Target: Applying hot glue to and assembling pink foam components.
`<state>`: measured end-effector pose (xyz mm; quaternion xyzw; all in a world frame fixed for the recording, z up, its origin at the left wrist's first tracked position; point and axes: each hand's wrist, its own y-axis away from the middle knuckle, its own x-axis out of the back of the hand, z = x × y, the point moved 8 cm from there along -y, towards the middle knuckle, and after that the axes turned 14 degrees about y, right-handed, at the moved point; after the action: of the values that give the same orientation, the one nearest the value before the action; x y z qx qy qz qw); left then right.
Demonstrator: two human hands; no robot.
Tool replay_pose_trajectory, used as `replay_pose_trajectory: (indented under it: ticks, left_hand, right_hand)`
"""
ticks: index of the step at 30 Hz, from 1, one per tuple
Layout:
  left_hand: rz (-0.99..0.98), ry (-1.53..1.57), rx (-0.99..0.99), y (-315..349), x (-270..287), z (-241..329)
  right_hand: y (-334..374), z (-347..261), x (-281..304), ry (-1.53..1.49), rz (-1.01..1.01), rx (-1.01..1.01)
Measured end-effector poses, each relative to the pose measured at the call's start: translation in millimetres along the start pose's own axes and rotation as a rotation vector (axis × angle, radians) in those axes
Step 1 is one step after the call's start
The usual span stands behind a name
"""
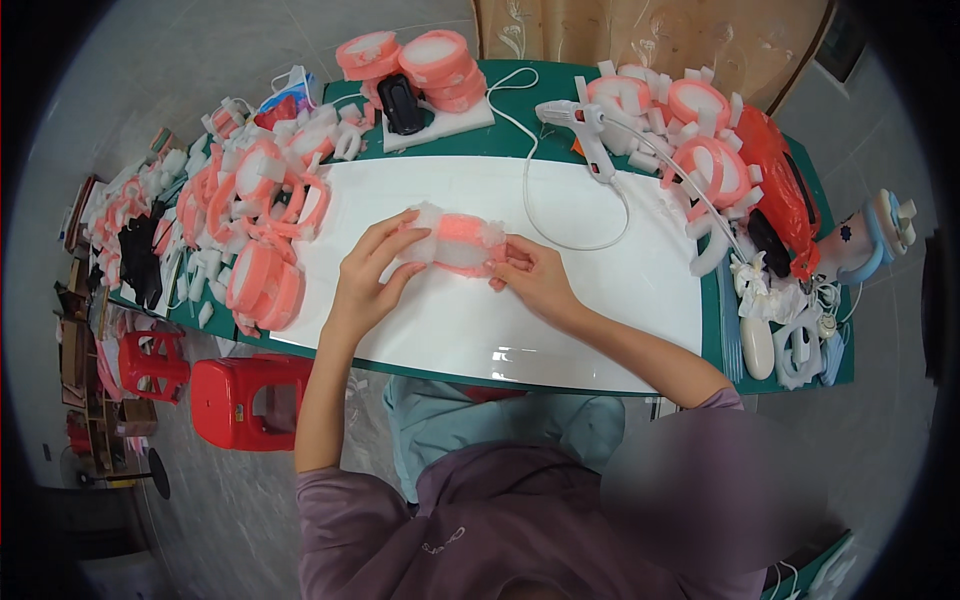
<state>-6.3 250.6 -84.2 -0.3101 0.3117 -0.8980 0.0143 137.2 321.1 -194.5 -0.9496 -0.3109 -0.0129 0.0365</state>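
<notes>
Over the white sheet [400,330] in the middle of the table, both hands hold a pink and white foam piece [462,228]. My left hand [372,270] grips its whitish, translucent left end, thumb below and fingers above. The right end is pinched by my right hand [540,282], with some fingertips hidden behind the foam. Beyond my right hand lies a white glue gun [592,145], its cable looping over the sheet.
Pink and white foam rings [262,285] pile up on the left, and more foam parts [700,105] lie at the back right. Foam discs [435,60] are stacked behind a black object [402,105]. A red bag [775,180] and tumbler [865,240] stand right. Red stools [235,395] are below left.
</notes>
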Motion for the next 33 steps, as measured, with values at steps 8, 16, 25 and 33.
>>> replay_pose_trajectory:
  ticks: [8,16,25,33]
  left_hand:
    - [-0.023,0.012,0.049,-14.4,-2.9,-8.4]
    - [-0.029,0.027,-0.054,-18.2,-4.6,-13.9]
    - [0.147,0.163,0.181,-10.0,3.0,-59.9]
    - [0.367,0.778,0.507,8.5,-17.5,-144.9]
  right_hand:
    - [-1.7,3.9,1.4,0.056,0.044,-0.006]
    - [-3.2,3.9,0.1,0.008,0.017,-0.04]
    - [-20.8,-6.2,5.3,0.047,0.041,-0.009]
    - [-58.0,-16.0,9.2,0.121,0.105,-0.002]
